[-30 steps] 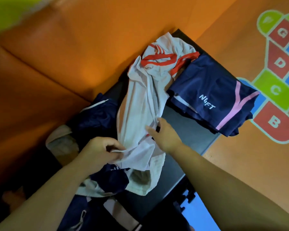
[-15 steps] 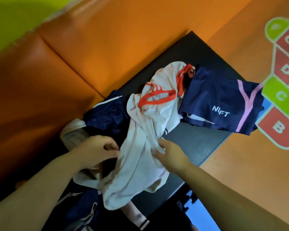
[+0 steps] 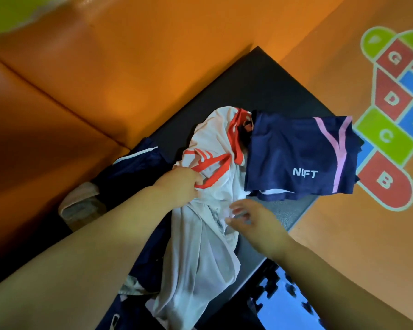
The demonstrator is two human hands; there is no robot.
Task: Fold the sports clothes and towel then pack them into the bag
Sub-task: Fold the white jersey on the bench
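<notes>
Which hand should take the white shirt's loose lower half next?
Probably the right hand: open, free, beside loose fabric of the white shirt; the left hand grips its upper part.

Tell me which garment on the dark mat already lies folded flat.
The navy shorts with pink stripes and white lettering; the white shirt and other navy garment lie crumpled.

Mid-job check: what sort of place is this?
Probably a children's play area or soft gym: orange padded wall panels, a lettered hopscotch floor graphic, and blue interlocking foam tiles.
</notes>
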